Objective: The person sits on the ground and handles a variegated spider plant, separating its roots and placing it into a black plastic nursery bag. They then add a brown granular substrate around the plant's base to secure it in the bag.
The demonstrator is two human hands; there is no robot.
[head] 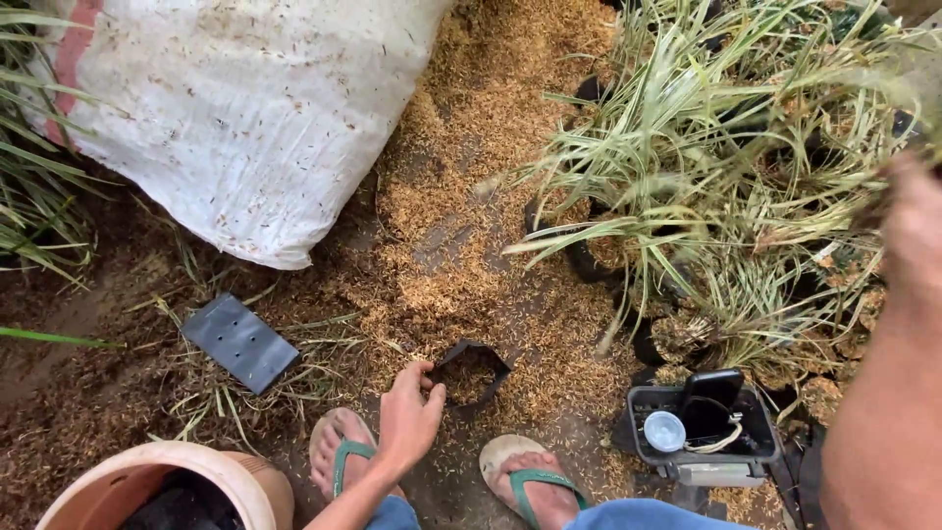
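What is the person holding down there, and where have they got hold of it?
The left hand pinches a small black planting bag by the near edge of its open rim. The right hand is blurred; its grip cannot be told.

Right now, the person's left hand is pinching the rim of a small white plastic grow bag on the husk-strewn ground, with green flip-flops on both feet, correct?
Not quite: the head view shows the left hand pinching the rim of a small black plastic grow bag, not a white one. The husk-strewn ground and green flip-flops are as you say.
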